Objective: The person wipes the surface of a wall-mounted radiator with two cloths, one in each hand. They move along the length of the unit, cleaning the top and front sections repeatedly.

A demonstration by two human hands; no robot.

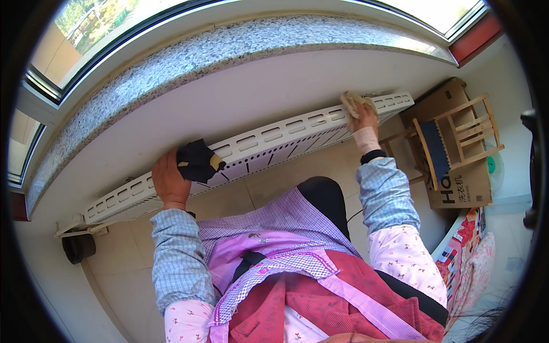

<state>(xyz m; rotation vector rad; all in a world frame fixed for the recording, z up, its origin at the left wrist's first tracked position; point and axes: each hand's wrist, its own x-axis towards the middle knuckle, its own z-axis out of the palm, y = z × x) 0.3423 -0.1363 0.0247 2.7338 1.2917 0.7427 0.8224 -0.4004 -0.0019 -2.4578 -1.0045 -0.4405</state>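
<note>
A long white panel radiator [272,135] with a slotted top grille runs along the wall under the window. My right hand [364,121] presses a beige cloth [357,105] onto the grille near the radiator's right end. Farther left, my left hand [170,178] is at the top of the radiator, beside a black cloth item [198,160] with yellow patches. That item drapes over the grille and front edge, against my thumb side. Whether my left fingers grip it is hidden.
Above the radiator juts a speckled stone windowsill [206,51]. To the right, a wooden folding chair [456,135] with a blue seat stands against a cardboard box [461,188] bearing print. A dark cylindrical container [79,248] sits below the pipes [75,231] at left. Patterned bedding [465,253] lies at lower right.
</note>
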